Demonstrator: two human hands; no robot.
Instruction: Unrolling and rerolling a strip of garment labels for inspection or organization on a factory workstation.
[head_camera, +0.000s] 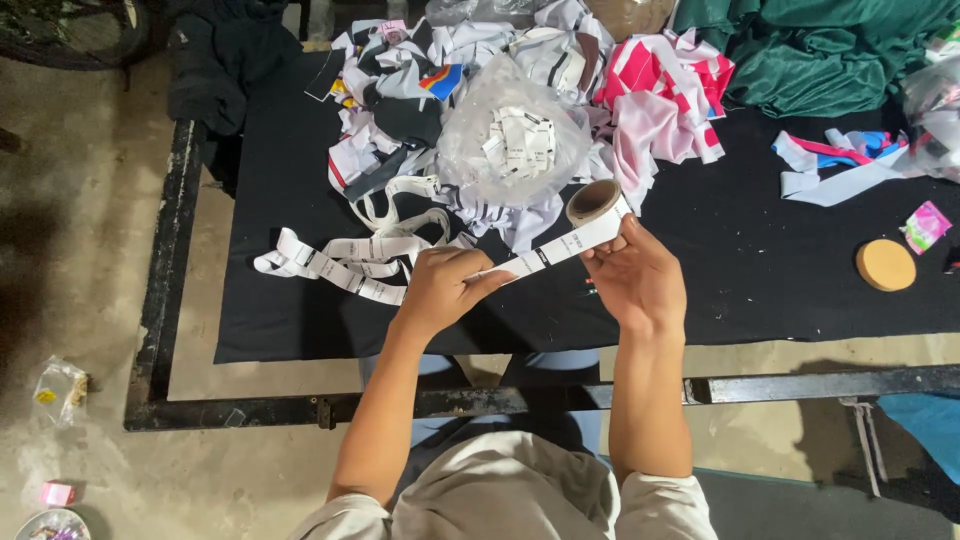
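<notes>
Hands occupy the centre of the frame, above the near edge of a black-covered counter (760, 270). Right hand (640, 280): fingers closed around a small roll of white label tape (597, 205), held at the upper tip of the hand, cardboard core facing the camera. Left hand (440, 285): grip clamped on the unwound strip (545, 255), which runs taut and diagonally from the roll down to this hand. Beyond the left hand, the loose tape (340, 262) lies in folds on the counter, trailing toward the left of centre. Directly above the hands sits a clear plastic bag (515, 140) containing cut white labels. Mixed fabric scraps (400, 110) are heaped at upper centre, with pink-and-white pieces (660, 100) beside them and green cloth (820, 50) at upper right. A round cork-coloured disc (885, 265) rests on the counter at right, well apart from the hands.
</notes>
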